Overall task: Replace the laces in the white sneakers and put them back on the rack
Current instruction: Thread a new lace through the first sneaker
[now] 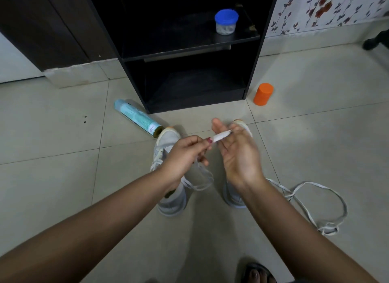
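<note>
Two white sneakers stand on the tiled floor with their toes toward the black rack (254,57). The left sneaker (171,200) lies under my left hand (185,154), the right sneaker (235,200) mostly hidden under my right hand (237,154). My left hand pinches a white lace (221,136) between thumb and fingertips. The lace's end lies across the fingers of my right hand, which is palm up with fingers mostly straight. More of this lace hangs in loops (202,181) below my left hand. A second white lace (328,211) lies loose on the floor at the right.
A teal spray can (137,118) lies on the floor left of the rack, touching the left sneaker's toe. An orange container (263,93) stands right of the rack. A blue-lidded jar (225,21) sits on the rack's shelf. A sandalled foot (257,274) shows at the bottom.
</note>
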{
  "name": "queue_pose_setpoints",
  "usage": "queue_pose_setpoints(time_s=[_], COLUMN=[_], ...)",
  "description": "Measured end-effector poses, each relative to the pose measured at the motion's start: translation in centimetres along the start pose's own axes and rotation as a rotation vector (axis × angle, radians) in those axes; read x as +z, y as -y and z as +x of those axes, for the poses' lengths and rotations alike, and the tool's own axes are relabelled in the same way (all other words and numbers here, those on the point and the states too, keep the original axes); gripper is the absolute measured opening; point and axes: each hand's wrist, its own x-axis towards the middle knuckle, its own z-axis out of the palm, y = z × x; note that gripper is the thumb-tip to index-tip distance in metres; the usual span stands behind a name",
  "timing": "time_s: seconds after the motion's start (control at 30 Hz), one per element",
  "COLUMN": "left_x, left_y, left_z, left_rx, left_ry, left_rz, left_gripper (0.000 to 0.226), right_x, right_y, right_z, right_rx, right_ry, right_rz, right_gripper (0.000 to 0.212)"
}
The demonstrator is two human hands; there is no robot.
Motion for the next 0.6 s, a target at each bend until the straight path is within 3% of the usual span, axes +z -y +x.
queue_pose_setpoints(time_s=[0.07,0.23,0.37,0.43,0.5,0.53,0.6], left_x=[-0.3,-1.1,-2.4,-3.2,-3.9,-4.3,-5.3], left_y=[-0.4,-2.8,-4.3,-5.0,-5.6,-5.9,-6.5], left_z=[0.3,0.1,-0.2,0.0,0.4,0.6,1.0], left_rx=[0.056,-0.001,-0.094,-0.013,0.054,0.071,0.123], left_ry=[-0.001,0.256,0.513,0.496,0.441,0.410,0.358], left_rz=[-0.066,-0.170,-0.222,-0.121,-0.062,-0.062,-0.065], left_gripper=[0.022,0.027,0.031,0.032,0.033,0.033,0.029], right_x=[-0.1,-0.1,-0.4,-2.2,-5.0,-6.8,-9.9], right_y=[1.9,3.2,4.8,5.8,5.9,5.5,4.6], right_z=[0.9,1.6,3.1,4.7,6.3,7.2,8.5], right_rx=[0.056,0.098,0.145,-0.082,-0.417,-0.493,-0.366], right_ry=[0.035,0.130,0.113,0.069,0.057,0.051,0.012], right_rz=[0.240,0.136,0.245,-0.205,-0.978,-1.321,-1.797], right_gripper=[0.022,0.024,0.024,0.025,0.022,0.017,0.012])
